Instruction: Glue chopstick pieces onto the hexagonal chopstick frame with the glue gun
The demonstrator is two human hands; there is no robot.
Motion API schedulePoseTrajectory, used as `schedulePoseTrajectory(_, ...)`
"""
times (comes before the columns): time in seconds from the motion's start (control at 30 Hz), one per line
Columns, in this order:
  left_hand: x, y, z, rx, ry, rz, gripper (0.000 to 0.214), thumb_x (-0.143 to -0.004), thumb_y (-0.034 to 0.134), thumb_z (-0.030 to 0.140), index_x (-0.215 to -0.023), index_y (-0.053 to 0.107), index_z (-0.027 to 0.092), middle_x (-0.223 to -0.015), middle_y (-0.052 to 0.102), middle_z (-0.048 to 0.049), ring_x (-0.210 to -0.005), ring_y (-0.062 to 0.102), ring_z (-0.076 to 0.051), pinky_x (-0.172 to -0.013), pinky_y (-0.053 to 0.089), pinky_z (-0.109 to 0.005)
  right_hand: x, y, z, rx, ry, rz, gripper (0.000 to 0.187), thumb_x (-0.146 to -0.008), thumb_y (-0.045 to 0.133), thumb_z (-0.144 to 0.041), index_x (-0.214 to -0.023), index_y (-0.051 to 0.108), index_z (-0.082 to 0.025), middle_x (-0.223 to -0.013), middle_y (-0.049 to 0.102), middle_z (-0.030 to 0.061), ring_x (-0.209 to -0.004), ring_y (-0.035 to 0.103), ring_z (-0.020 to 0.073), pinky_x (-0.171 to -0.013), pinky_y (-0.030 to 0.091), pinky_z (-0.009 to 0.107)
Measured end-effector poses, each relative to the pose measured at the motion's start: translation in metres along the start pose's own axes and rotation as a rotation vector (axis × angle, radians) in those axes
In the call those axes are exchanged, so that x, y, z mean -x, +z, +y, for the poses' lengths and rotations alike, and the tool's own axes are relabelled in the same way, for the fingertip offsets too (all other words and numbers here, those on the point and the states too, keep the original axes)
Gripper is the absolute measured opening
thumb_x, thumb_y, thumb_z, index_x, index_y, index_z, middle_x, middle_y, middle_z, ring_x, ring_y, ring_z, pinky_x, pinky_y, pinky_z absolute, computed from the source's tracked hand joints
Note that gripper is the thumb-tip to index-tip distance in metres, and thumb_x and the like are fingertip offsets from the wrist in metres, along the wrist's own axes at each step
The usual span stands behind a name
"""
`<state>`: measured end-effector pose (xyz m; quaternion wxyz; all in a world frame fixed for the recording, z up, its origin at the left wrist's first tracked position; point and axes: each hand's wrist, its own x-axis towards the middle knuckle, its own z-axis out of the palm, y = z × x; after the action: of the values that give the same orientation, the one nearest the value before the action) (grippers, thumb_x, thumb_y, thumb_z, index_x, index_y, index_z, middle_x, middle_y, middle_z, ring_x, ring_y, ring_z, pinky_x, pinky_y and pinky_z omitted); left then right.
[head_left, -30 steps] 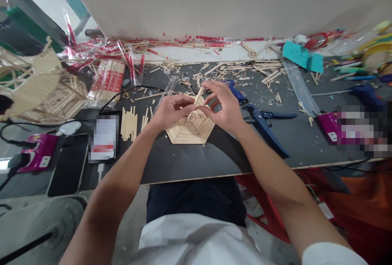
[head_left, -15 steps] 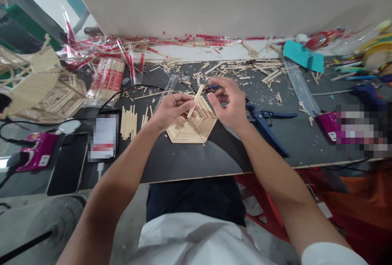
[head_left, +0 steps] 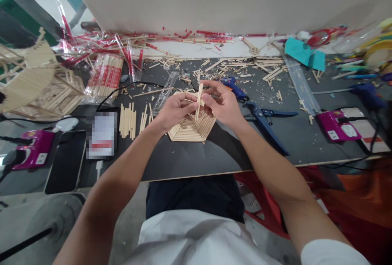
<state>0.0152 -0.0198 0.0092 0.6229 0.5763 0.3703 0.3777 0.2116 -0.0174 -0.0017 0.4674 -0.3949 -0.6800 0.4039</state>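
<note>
My left hand [head_left: 176, 110] pinches a couple of short wooden sticks [head_left: 199, 95], held nearly upright side by side. From the other side my right hand [head_left: 222, 103] grips the same sticks between thumb and fingers. Below both hands lies a hexagonal panel [head_left: 188, 133] of wooden sticks set in nested rings; its far part is hidden by the hands. Just beyond my right hand rests a blue glue gun [head_left: 235, 89]. Cut sticks [head_left: 128, 121] lie in small groups left of my left hand.
Blue cutting pliers [head_left: 266, 128] lie right of my right hand. Stick scraps litter the back of the table. Two phones [head_left: 65, 162] and a purple power socket [head_left: 35, 148] are at left, near a larger stick model [head_left: 36, 81]. Another purple socket [head_left: 338, 126] sits at right.
My right hand has moved left and closed on the sticks beside my left hand. The sticks have turned more upright, and the glue gun is more visible.
</note>
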Motion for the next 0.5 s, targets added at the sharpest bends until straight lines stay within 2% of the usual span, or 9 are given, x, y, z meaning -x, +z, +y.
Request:
schedulePoseTrajectory(0.2, 0.001, 0.01, -0.006, -0.352, 0.165, 0.063, 0.012, -0.091, 0.066, 0.026, -0.091, 0.071, 0.015, -0.083, 0.074, -0.0047, -0.074, 0.07, -0.013, -0.063, 0.058, -0.024, 0.002, -0.016, -0.017, 0.108, -0.127, 0.025, 0.031, -0.092, 0.069, -0.052, -0.108, 0.064, -0.026, -0.091, 0.07, 0.0004, -0.062, 0.062, 0.0107, -0.055, 0.054, 0.025)
schedulePoseTrajectory(0.3, 0.002, 0.017, -0.006, -0.497, 0.287, 0.111, 0.009, -0.091, 0.065, 0.021, -0.096, 0.072, 0.017, -0.093, 0.077, -0.0054, -0.081, 0.072, -0.013, -0.069, 0.058, -0.024, 0.001, -0.029, -0.025, 0.244, -0.184, 0.059, 0.02, -0.091, 0.069, -0.042, -0.101, 0.063, -0.026, -0.085, 0.069, 0.0, -0.064, 0.063, 0.0128, -0.058, 0.056, 0.027)
schedulePoseTrajectory(0.5, -0.004, 0.018, -0.009, -0.651, 0.382, 0.157, 0.014, -0.096, 0.062, 0.022, -0.105, 0.072, 0.016, -0.104, 0.078, -0.0074, -0.086, 0.073, -0.013, -0.068, 0.055, -0.021, 0.0, -0.056, -0.022, 0.482, -0.303, 0.202, 0.012, -0.085, 0.067, -0.026, -0.094, 0.059, -0.025, -0.075, 0.067, -0.0012, -0.061, 0.063, 0.0143, -0.062, 0.056, 0.029)
